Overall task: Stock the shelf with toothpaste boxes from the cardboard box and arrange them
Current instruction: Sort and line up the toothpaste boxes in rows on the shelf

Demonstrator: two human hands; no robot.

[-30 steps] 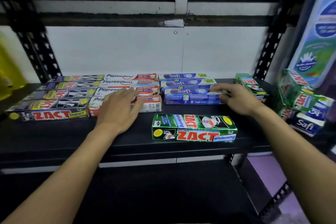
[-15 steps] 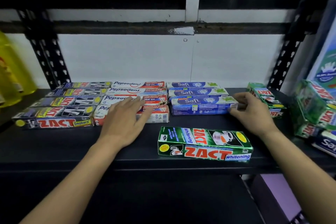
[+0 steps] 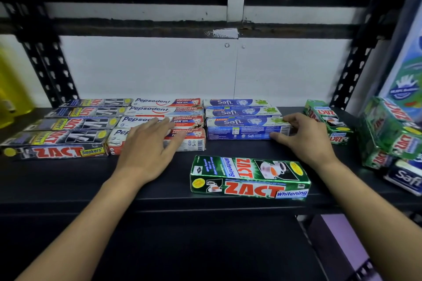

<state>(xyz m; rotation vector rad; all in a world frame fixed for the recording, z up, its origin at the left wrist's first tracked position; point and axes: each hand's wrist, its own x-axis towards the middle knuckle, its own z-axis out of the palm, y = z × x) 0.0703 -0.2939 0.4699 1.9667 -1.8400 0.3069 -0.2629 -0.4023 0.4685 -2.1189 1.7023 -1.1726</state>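
The left hand (image 3: 148,143) lies flat, fingers straight, on top of the two nearest white-and-red Pepsodent cartons (image 3: 193,141), pressing rather than gripping. The right hand (image 3: 303,138) pinches the right end of the nearest blue Safi carton (image 3: 244,131) — thumb on its front face, fingers over the top. Both rows sit midway along the black metal shelf (image 3: 68,180), with a row of grey Zact Smokers cartons (image 3: 59,143) to their left. A lone green Zact Whitening carton (image 3: 249,178) lies lengthwise near the front edge, apart from both hands; more green cartons (image 3: 328,121) lie further right. These thin card cartons look light and fairly stiff along their length, though the walls would likely dent under a hard squeeze — I'd take the green one across its narrow width near the middle, or by both ends, and slide it into line.
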